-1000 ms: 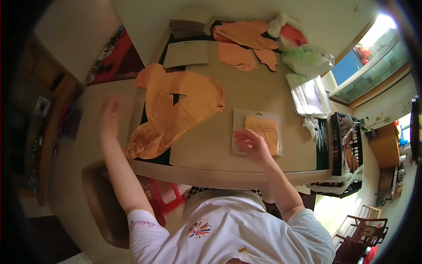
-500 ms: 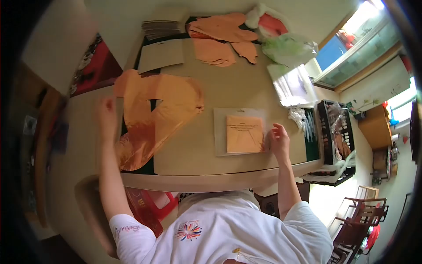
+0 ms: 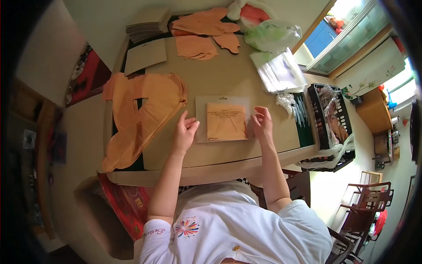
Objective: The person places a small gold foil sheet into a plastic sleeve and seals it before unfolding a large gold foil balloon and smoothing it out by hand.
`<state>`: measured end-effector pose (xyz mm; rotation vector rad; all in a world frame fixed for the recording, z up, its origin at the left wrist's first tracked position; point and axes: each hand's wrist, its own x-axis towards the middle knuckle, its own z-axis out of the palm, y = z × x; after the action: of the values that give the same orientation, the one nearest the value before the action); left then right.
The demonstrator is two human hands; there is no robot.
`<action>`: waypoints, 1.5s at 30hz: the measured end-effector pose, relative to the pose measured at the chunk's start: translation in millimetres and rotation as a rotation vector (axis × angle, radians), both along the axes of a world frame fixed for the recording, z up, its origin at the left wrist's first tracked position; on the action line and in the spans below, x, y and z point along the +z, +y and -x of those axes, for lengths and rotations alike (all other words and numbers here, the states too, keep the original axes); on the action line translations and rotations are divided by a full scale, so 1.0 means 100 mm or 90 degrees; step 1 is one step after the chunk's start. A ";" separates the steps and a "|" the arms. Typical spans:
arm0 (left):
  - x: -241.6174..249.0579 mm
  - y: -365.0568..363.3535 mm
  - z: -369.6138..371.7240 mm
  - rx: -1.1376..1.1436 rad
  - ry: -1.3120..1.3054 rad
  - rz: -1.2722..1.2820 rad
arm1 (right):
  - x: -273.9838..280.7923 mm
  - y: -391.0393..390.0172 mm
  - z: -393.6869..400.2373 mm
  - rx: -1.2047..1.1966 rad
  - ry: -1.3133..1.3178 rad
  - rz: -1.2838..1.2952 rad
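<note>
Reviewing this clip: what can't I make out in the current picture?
All in the head view:
Printed text on the packet: too small to read.
Whether the left hand touches the packet's edge: unclear from this overhead angle.
Lower contents of the black crate: hidden by items and plastic on top.
Inside of the greenish plastic bag: obscured by its film.

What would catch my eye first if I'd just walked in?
Probably the big, flat orange shape, spread on the left of the table. Next comes the packet of folded orange material, between the left hand and right hand near the table's front edge. More orange pieces lie at the far side.
</note>
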<state>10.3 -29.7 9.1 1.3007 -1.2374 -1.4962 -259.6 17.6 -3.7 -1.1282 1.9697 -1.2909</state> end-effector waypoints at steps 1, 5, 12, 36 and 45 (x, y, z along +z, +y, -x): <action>0.03 -0.02 0.00 -0.005 0.031 -0.041 | -0.02 0.02 0.01 -0.006 -0.043 0.000; 0.01 -0.11 0.10 -0.060 -0.017 -0.070 | 0.11 0.09 0.00 0.026 -0.101 -0.008; 0.01 -0.01 -0.01 -0.075 0.099 0.056 | 0.03 0.24 0.05 0.141 -0.218 0.114; 2.37 1.72 -3.02 0.131 -0.859 0.201 | -0.08 0.33 -0.55 0.284 -0.077 0.093; 0.80 2.63 -4.01 0.028 -1.124 -0.146 | -0.19 0.30 -0.55 0.275 -0.054 0.093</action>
<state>411.2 232.8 89.3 2.9135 -1.9055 -0.0612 -205.0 47.7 -23.0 -1.4468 1.4803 -1.2351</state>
